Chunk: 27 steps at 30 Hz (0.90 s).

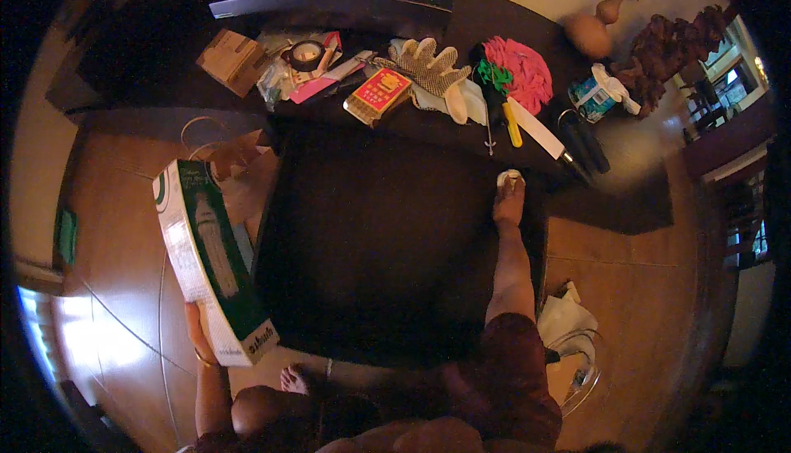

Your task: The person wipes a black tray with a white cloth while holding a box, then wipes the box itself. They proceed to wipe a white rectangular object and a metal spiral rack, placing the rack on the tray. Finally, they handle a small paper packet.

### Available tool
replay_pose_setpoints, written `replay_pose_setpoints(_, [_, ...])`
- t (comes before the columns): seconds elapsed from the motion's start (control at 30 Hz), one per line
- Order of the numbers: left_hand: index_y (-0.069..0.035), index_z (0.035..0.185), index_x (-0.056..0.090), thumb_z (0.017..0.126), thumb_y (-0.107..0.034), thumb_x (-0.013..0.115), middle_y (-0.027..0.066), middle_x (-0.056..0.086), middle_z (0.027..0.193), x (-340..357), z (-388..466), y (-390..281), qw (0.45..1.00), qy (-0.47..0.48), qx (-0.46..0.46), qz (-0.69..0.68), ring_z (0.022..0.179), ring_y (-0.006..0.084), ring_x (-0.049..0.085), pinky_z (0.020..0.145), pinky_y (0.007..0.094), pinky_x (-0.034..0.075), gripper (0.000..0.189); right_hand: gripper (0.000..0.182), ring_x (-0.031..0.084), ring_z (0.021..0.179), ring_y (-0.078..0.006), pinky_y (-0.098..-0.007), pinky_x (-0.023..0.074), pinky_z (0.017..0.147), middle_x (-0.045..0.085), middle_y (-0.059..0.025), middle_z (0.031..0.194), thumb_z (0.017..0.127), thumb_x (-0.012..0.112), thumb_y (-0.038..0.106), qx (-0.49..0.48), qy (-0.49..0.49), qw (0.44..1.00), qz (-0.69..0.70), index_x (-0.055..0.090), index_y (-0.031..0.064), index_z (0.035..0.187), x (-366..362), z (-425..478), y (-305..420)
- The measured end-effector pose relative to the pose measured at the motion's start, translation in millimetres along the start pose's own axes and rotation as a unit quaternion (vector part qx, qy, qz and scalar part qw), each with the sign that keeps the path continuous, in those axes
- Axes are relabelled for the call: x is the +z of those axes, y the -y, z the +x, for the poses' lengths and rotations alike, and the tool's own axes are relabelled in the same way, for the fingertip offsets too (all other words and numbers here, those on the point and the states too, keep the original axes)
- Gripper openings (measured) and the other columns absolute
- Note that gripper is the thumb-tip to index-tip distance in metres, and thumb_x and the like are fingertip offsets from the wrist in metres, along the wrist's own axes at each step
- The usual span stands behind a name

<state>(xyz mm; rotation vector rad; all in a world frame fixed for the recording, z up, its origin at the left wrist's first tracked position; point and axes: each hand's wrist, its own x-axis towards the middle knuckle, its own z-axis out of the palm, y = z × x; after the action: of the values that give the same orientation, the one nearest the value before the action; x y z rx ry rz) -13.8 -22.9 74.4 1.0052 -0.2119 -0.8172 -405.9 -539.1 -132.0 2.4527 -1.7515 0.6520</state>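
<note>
My left hand [199, 334] grips the lower edge of a long white-and-green carton [210, 261]. The carton is tilted and bears writing and a picture; it hides most of my fingers. At the far right of a dark flat tabletop [377, 243], my right hand [510, 203] is closed around a small white wad [510, 176], perhaps cloth or paper. Beyond that hand, on a dark ledge, lie a yellow-handled tool [513, 124] and a long white flat piece [536, 127]. A dotted work glove [429, 64] and a red-and-yellow box [378, 93] lie further left.
The ledge also holds a cardboard box [232, 61], a tape roll [306, 54], a pink bundle [519, 70], a blue tub [593, 98] and a gourd [590, 33]. A paper bag [244, 181] stands behind the carton. A pale bag [568, 317] rests on the floor at right.
</note>
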Motion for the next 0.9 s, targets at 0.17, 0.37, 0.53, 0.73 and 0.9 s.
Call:
replay_pose_setpoints(0.17, [-0.004,0.128,0.039,0.090,-0.049,0.036,0.0139,0.056,0.112,12,-3,-7,0.999,-0.039,-0.004,0.014,0.096,0.0228,0.057,0.079,0.0333,0.049,0.059,0.054,0.038,0.118,-0.0388,-0.0432,0.0310,0.100,0.039,-0.0241,0.128,0.085,0.051,0.034,0.242,-0.017,0.970,0.006,0.044,-0.0022,0.124,31,46,32])
replay_pose_setpoints(0.37, [-0.002,0.122,0.046,0.090,-0.048,0.039,0.0121,0.059,0.104,16,-3,-1,0.995,-0.098,-0.021,0.016,0.086,0.0207,0.060,0.072,0.0296,0.050,0.056,0.058,0.039,0.119,-0.0326,-0.0484,0.0231,0.103,0.043,-0.0160,0.129,0.078,0.053,0.043,0.301,0.161,0.932,-0.124,0.051,0.0044,0.121,63,89,185])
replay_pose_setpoints(0.53, [-0.002,0.118,0.049,0.090,-0.046,0.041,0.0111,0.061,0.099,20,9,4,0.994,-0.090,-0.057,0.008,0.082,0.0191,0.060,0.069,0.0276,0.050,0.054,0.042,0.035,0.123,-0.0387,-0.0526,0.0183,0.104,0.039,-0.0213,0.132,0.083,0.046,0.027,0.180,0.138,0.966,-0.124,0.055,0.0038,0.117,92,56,272])
replay_pose_setpoints(0.73, [-0.003,0.124,0.045,0.089,-0.046,0.036,0.0142,0.058,0.108,55,14,-1,0.993,-0.112,-0.019,-0.030,0.091,0.0225,0.060,0.077,0.0325,0.049,0.056,0.035,0.032,0.126,-0.0322,-0.0379,0.0250,0.106,0.044,-0.0172,0.128,0.090,0.034,0.013,-0.102,-0.011,0.961,0.256,0.047,0.0011,0.121,93,-22,371])
replay_pose_setpoints(0.9, [-0.003,0.120,0.046,0.089,-0.042,0.043,0.0120,0.059,0.105,32,24,-12,0.982,-0.152,0.085,-0.070,0.089,0.0232,0.060,0.077,0.0339,0.050,0.050,0.036,0.040,0.122,-0.0277,-0.0364,0.0301,0.103,0.045,-0.0118,0.130,0.086,0.046,0.005,-0.310,0.166,0.851,0.389,0.050,0.0096,0.121,54,-94,387])
